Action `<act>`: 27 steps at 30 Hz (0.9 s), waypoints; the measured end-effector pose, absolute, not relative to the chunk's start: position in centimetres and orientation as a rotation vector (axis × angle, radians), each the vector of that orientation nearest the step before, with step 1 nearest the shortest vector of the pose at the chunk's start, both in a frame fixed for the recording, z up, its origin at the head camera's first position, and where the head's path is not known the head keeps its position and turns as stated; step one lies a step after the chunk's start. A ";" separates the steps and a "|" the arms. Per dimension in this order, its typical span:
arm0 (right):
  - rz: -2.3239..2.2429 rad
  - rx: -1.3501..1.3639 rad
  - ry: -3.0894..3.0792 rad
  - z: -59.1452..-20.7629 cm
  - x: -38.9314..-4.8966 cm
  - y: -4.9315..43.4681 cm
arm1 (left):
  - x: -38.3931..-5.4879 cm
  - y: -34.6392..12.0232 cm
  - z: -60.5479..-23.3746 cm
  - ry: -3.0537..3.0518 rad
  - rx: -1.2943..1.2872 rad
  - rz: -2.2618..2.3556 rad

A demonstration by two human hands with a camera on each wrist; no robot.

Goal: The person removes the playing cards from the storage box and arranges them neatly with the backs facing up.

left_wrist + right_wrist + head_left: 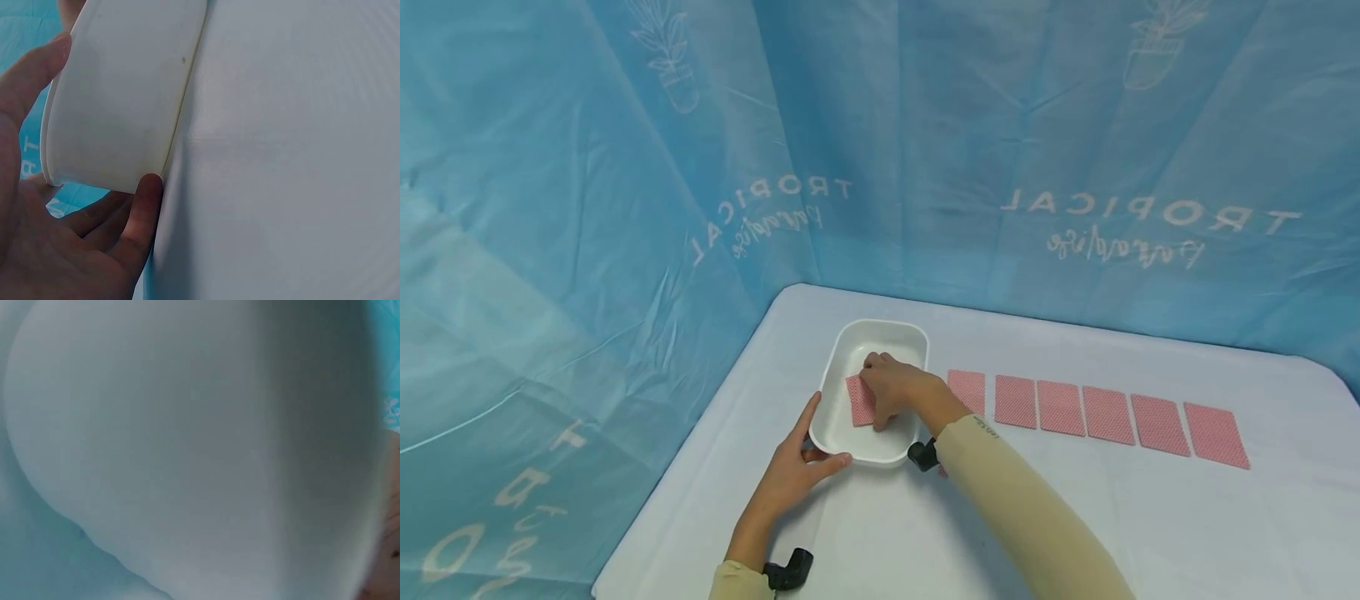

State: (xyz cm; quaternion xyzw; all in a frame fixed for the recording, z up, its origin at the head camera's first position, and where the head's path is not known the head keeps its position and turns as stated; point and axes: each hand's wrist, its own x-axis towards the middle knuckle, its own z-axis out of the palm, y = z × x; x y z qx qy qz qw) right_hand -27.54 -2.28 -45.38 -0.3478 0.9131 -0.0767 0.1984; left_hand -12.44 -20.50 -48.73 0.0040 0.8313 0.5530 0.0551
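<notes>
A white rectangular tray point(829, 400) with rounded corners stands on the left part of the table. My left hand point(790, 475) grips its near left corner, thumb along the near rim and fingers spread round the left side. In the left wrist view, a fingertip of that hand point(75, 250) reaches the bottom edge of the tray wall point(119, 100). My right hand point(891, 390) is down inside the tray, fingers curled, pinching a red-patterned playing card point(857, 404). Tray wall point(325, 456) fills most of the right wrist view, with only a strip of hand point(387, 544) showing.
Several face-down playing cards point(1060, 407) lie in a row on the white-covered table point(1075, 517) to the right of the tray. Another card point(942, 471) peeks out by my right wrist, mostly hidden. Blue printed curtains point(970, 142) stand behind and to the left.
</notes>
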 end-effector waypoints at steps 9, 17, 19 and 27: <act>-0.104 -0.952 2.613 -45.1 -27.3 -2.0 | -12.8 -20.7 -49.9 2.556 0.017 1.697; -0.049 -0.904 2.657 -45.3 -27.1 -2.0 | -12.8 -20.8 -50.1 2.573 0.019 1.681; -0.052 -0.901 2.656 -45.3 -27.0 -1.9 | -12.8 -20.7 -50.2 2.566 0.029 1.690; -0.123 -0.908 2.643 -44.9 -27.1 -1.4 | -12.7 -20.8 -50.0 2.572 0.031 1.682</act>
